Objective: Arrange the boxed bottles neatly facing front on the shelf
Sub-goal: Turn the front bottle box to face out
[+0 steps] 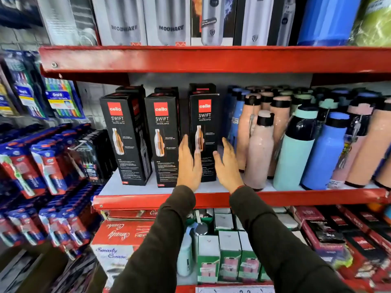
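Red shelf (275, 197) runs across mid-frame, white deck on top. Loose bottles (296, 144) — pink, teal, blue, dark caps — crowd its right half. Left half holds three black boxed bottles in a front row, all upright, more black boxes behind each. Left box (124, 140) is turned a bit, so its side panel shows next to the front. Middle box (164, 142) faces nearly front. Right box (206, 123) faces front, standing just beside the nearest pink bottle (259, 151).

Upper shelf carries grey-white bottle boxes (148, 20). Toothbrush packs (42, 161) hang at far left. Red and green cartons (222, 256) sit on the shelf below.

Both arms reach in, dark sleeves (169, 240). Left hand (189, 166) is flat, fingers straight and together, at the right box's left edge — thumb lying over the box front. Right hand (227, 163) is spread wide at the box's right edge, fingers loose. Neither hand grips it; can't tell whether the right palm touches the box.
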`<state>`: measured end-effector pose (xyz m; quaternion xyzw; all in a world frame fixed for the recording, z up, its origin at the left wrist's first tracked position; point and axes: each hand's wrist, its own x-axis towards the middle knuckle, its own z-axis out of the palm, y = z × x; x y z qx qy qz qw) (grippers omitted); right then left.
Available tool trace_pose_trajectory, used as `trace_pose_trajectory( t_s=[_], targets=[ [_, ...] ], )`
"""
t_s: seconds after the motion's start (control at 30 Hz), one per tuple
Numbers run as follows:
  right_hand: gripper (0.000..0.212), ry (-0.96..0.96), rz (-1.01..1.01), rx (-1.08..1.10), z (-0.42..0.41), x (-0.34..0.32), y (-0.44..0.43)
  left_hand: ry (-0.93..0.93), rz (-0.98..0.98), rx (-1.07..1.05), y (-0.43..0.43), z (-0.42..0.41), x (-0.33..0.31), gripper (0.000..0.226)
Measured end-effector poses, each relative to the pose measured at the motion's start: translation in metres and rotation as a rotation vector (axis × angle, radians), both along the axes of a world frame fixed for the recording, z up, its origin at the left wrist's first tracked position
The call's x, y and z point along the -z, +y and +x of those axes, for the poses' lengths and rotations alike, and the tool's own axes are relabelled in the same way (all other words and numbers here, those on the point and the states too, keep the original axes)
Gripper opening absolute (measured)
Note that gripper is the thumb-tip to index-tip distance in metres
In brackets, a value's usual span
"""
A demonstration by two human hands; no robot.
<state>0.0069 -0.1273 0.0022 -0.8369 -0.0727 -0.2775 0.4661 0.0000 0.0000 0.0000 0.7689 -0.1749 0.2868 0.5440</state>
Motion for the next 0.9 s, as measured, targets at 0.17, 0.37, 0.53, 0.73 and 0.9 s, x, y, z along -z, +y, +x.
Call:
trace_pose_trajectory(
  t_s=[0.17, 0.37, 0.53, 0.73, 0.9],
  targets=[
    [0.037, 0.156, 0.326, -0.171, 0.02, 0.014, 0.003, 0.389, -0.417, 0.229, -0.013, 0.011, 0.003, 0.061],
    [0.048, 0.119, 0.436, -0.181, 0.022, 0.028, 0.006, 0.4, -0.618, 0.315, -0.012, 0.024, 0.012, 0.039],
    [0.068, 0.068, 0.34, -0.125, 0.013, 0.029, 0.002, 0.377, -0.554, 0.287, -0.006, 0.019, 0.014, 0.051],
    [0.091, -0.007, 0.307, -0.091, 0.013, 0.021, -0.002, 0.337, -0.65, 0.265, -0.01, 0.005, 0.001, 0.052],
    [0.092, -0.026, 0.292, -0.032, 0.017, 0.014, -0.007, 0.302, -0.639, 0.25, -0.012, -0.002, 0.003, 0.047]
  ],
)
